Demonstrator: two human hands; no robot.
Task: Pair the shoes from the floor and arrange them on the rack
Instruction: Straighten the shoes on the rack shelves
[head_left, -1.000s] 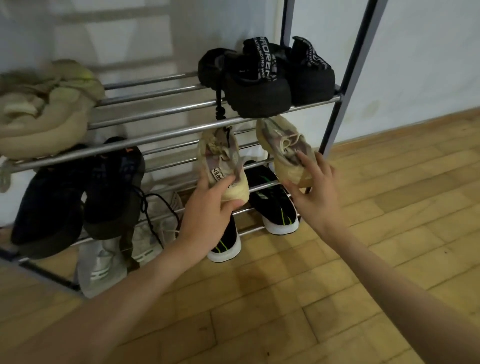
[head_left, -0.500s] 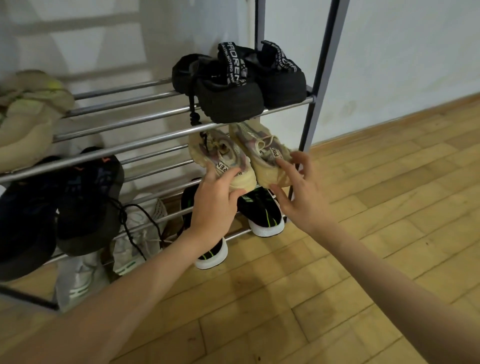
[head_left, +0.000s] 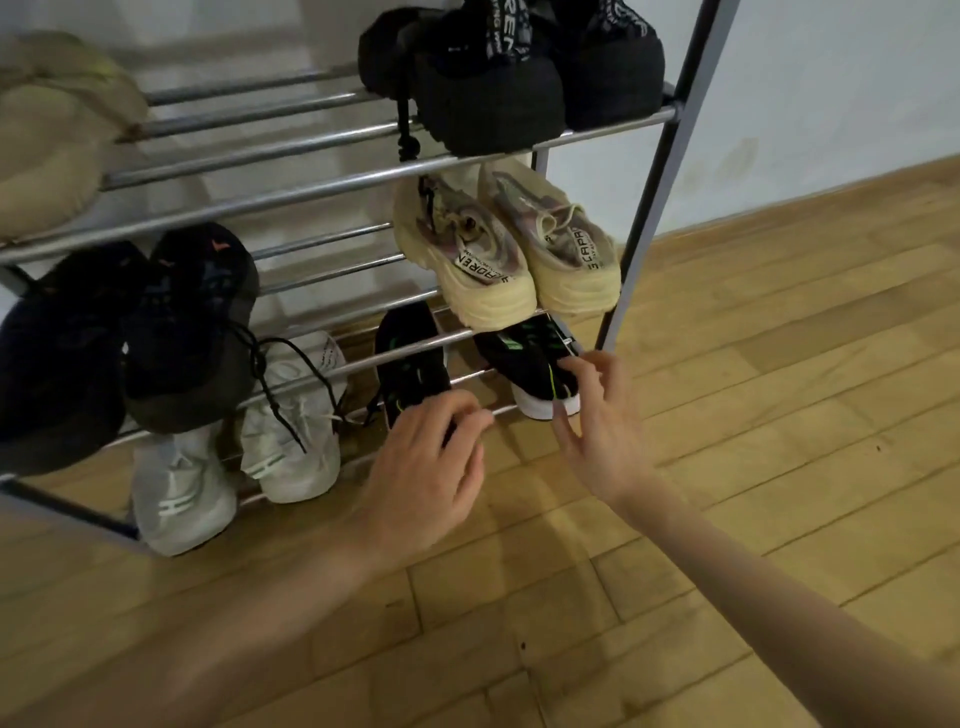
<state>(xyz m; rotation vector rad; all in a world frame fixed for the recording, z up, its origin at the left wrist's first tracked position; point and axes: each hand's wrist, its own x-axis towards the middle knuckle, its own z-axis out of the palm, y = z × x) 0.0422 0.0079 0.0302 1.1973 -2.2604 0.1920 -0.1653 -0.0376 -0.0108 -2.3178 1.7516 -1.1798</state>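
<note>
A pair of cream sneakers (head_left: 511, 249) sits side by side on the middle shelf of the metal shoe rack (head_left: 291, 195), at its right end, heels toward me. My left hand (head_left: 431, 467) hovers below them in front of the bottom shelf, fingers relaxed and holding nothing. My right hand (head_left: 597, 421) is beside it, fingers spread and empty, near the toe of a black sneaker with green stripes (head_left: 535, 369). Its partner (head_left: 413, 364) lies just left, partly hidden behind my left hand.
Black chunky shoes (head_left: 511, 73) stand on the top shelf right, beige shoes (head_left: 52, 135) top left. Dark sneakers (head_left: 130, 332) fill the middle shelf left, white sneakers (head_left: 234, 452) the bottom left. A dark rack post (head_left: 654, 171) stands at the right. Wooden floor spreads in front.
Both hands held the cream sneakers at the middle shelf; they have let go and dropped back toward the bottom shelf. The cream pair now rests on the rack.
</note>
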